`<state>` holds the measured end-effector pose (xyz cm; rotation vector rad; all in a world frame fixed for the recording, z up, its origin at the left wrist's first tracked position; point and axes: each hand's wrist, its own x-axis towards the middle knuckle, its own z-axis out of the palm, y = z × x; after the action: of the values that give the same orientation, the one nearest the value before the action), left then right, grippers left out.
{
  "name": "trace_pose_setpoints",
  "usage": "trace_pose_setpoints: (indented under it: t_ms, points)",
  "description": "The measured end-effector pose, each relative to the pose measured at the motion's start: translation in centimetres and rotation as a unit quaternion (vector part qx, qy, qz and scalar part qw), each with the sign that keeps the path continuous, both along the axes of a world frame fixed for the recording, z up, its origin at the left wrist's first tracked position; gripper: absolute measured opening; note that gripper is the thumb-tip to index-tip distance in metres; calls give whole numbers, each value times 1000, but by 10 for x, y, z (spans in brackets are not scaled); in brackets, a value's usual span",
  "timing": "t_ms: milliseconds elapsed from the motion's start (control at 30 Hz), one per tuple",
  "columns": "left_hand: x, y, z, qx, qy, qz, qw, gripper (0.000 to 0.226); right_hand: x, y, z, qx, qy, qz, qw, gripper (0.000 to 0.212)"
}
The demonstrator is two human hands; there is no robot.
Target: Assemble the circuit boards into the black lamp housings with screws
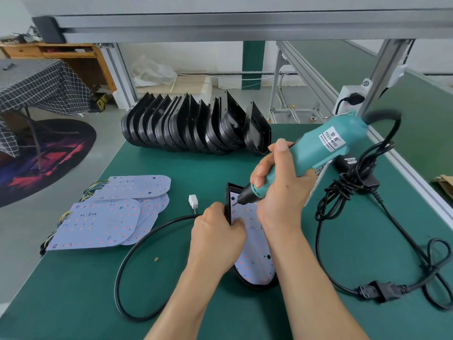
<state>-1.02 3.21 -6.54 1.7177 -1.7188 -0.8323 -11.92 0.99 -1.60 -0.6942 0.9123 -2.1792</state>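
Head: housing (257,285) lengthwise near-far, rounded end near.

- Two bare forearms enter from the bottom edge, no sleeves in view on either.
- Left hand (215,231): bare, no glove, no ring or watch showing; knuckles and back of hand face the camera.
- Right hand (282,190): bare, no glove, no wristband; thumb nail short, plain, unpainted.
- Wrists both uncovered, no jewellery seen.
- Upper arms, clothing out of frame, cannot tell what is worn.
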Motion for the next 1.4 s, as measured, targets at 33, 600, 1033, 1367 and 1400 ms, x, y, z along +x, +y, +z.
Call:
trace_pose_setpoints:
  t_ms: [33, 600, 1033, 1367, 1400]
  points:
    - [1, 0, 0, 3, 3, -1, 1000, 32, 0, 0, -1, -3, 2, 4, 1000, 23]
    - [9, -9, 1, 81, 9, -27, 996, 30, -26, 10, 8, -54, -7, -24, 998, 16]
    - [-64, -60, 67, -152, -59, -199, 966, 9, -85, 48, -27, -8, -132, -112, 985, 17]
    - [-163, -109, 34, -107, -350, -358, 859, 14, -83, 48, -31, -5, -132, -106, 986, 21]
    - [-165, -110, 32, -103, -351, -355, 860, 14, -82, 48, -32, -5, -132, -105, 986, 23]
